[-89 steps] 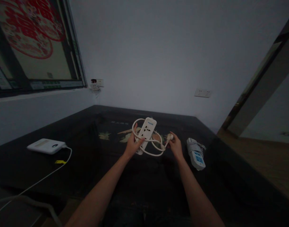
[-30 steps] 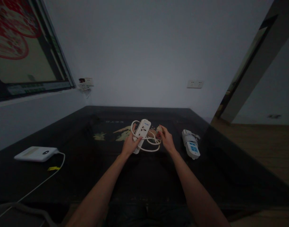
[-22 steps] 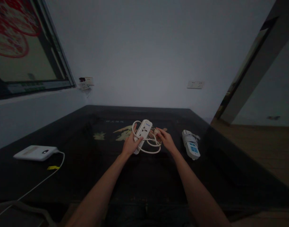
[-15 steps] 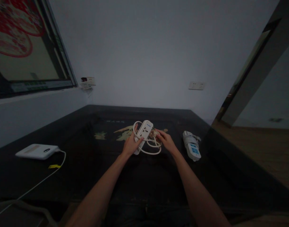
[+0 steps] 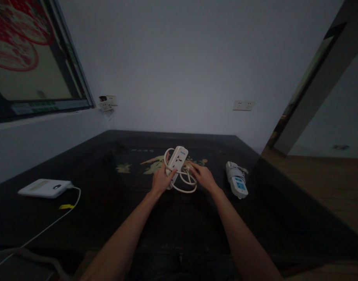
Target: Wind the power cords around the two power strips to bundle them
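A white power strip (image 5: 179, 157) with sockets on its face is held tilted above the dark table. My left hand (image 5: 162, 178) wraps round its lower part, the thumb across the front. The strip's white cord (image 5: 185, 191) loops behind and below it, with a turn passing by the left fingers. My right hand (image 5: 201, 175) pinches the cord's plug end (image 5: 189, 167) just right of the strip; the fingers partly cover it, so its prongs are hard to make out.
To the right lies a second power strip (image 5: 240, 185) with blue sockets, its grey cord wound round it. A white power bank (image 5: 46, 188) with a cable rests at the left, near a yellow tag (image 5: 67, 206). Wall sockets (image 5: 243, 105) are beyond the black table (image 5: 179, 230).
My right hand has shifted slightly left, bringing the plug end closer to the strip. The cord loop has drawn in a little. My left hand keeps its hold.
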A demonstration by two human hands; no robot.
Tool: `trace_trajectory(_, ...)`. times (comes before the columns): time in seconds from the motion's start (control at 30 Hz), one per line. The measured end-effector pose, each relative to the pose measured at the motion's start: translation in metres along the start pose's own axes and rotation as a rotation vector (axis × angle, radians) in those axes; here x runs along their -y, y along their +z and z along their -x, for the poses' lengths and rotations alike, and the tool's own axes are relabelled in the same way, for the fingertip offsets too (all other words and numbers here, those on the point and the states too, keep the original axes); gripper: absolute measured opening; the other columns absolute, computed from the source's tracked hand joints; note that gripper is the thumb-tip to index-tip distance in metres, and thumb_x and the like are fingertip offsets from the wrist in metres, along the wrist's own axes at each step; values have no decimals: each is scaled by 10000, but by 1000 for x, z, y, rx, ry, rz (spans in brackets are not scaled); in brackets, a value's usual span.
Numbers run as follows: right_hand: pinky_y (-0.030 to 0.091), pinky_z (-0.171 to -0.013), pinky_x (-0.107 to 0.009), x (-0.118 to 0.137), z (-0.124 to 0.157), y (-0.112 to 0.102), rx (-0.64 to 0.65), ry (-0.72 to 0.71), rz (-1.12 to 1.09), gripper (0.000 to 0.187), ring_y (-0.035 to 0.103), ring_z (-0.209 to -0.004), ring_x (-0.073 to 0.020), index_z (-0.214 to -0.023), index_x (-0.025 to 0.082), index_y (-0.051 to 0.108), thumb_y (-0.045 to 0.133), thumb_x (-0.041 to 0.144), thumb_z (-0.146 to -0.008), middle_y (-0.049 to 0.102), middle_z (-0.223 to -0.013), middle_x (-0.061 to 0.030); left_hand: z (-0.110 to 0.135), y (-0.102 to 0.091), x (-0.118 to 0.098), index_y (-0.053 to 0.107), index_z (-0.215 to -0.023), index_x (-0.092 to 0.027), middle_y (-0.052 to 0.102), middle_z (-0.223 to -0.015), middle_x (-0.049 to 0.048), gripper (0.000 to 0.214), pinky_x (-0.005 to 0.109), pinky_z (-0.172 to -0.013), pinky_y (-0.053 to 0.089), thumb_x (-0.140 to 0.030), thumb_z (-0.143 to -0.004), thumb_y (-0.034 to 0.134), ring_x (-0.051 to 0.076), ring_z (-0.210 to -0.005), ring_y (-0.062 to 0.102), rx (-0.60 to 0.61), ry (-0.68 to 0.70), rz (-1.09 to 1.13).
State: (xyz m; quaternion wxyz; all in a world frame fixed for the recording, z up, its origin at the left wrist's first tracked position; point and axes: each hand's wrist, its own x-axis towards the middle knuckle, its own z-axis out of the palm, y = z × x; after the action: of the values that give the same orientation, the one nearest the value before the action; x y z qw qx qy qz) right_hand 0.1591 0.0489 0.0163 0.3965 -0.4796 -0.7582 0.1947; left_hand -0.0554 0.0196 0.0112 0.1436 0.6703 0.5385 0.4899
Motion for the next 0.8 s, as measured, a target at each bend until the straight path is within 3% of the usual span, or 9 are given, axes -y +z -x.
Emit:
trace_trajectory(0.23,428,-990,-360,3,1,-5,143,-168,240,413,563,-1179,-212,-1337,235,521,444,337,-945,592,-1311,-77,0,-3,-4,251,-1485,-236,658,-1221,99,726,338,-816,493,-425,-856,562,280,-994,662,42,-2,-123)
trace_trajectory(0.53,475,-886,-344,38,7,2,159,-86,503,400,545,-1158,-244,-1341,241,500,421,312,-956,594,-1282,-99,2,-6,-1,265,-1481,-225,699,-1121,101,703,332,-772,492,-440,-869,535,276,-904,682,51,135,-295)
trace_trajectory(0.8,444,-903,-353,37,9,20,101,8,400,315,504,-1176,-257,-1218,225,582,438,271,-942,610,-1222,-116,4,-4,5,437,-1394,-210,723,-1008,104,612,321,-745,499,-435,-842,576,257,-829,683,40,173,-279)
